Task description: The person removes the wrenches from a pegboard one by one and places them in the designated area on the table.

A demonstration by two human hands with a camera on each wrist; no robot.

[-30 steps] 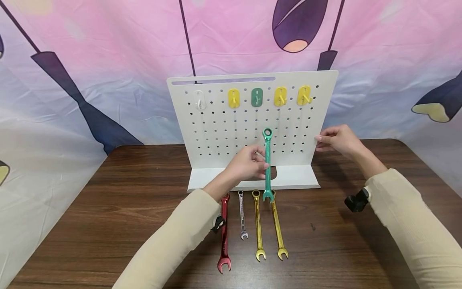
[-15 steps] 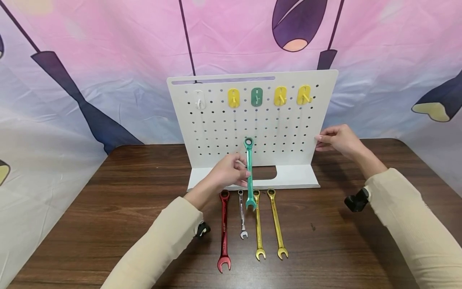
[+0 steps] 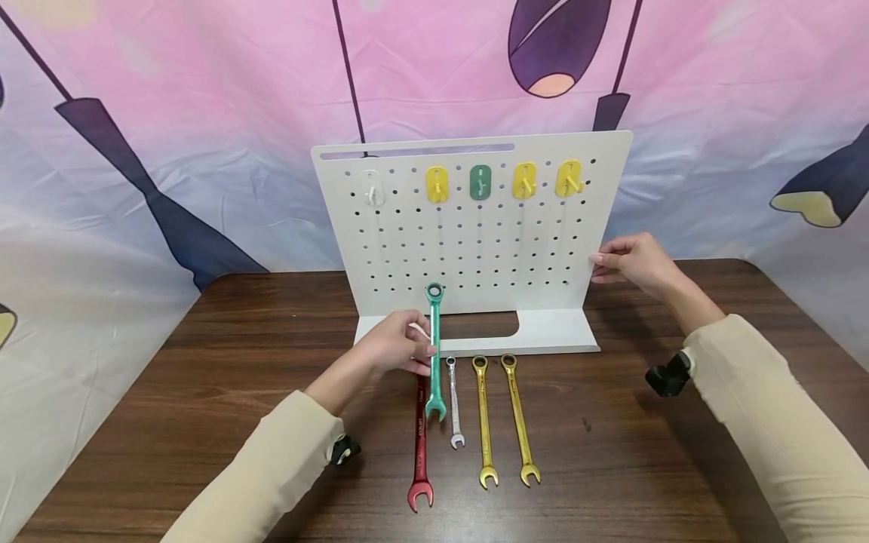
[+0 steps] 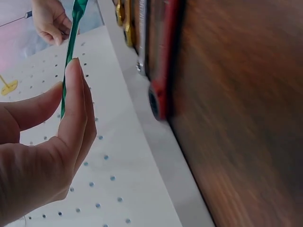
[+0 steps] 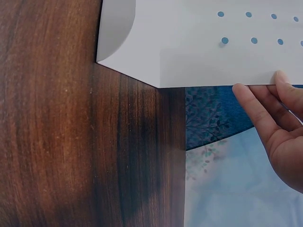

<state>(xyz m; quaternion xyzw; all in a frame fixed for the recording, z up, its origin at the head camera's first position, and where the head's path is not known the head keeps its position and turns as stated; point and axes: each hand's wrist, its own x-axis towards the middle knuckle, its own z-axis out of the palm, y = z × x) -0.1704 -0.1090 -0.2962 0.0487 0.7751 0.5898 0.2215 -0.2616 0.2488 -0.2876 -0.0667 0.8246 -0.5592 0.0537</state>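
Note:
My left hand (image 3: 396, 343) pinches a green combination wrench (image 3: 435, 381) mid-shaft, ring end up and open end down. In the head view the wrench overlaps the red wrench (image 3: 421, 452) and hides its upper end. In the left wrist view, thumb and fingertips press the green wrench (image 4: 71, 45) from both sides. A small silver wrench (image 3: 454, 407) and two gold wrenches, one nearer the middle (image 3: 485, 426) and one to its right (image 3: 520, 422), lie on the table. My right hand (image 3: 634, 264) grips the right edge of the white pegboard (image 3: 407, 264), thumb at the front (image 5: 213, 61).
Along the pegboard's top sit a white hook (image 3: 373, 188), a green hook (image 3: 480, 183) and several yellow hooks (image 3: 437, 185), none bearing a tool. The board's flat foot (image 3: 557, 332) stands on the dark wooden table (image 3: 271, 339). A patterned cloth (image 3: 204, 188) hangs behind.
My left hand has moved left and down toward me with the green wrench, from over the gold wrenches to over the red one. The right hand stays at the board's edge.

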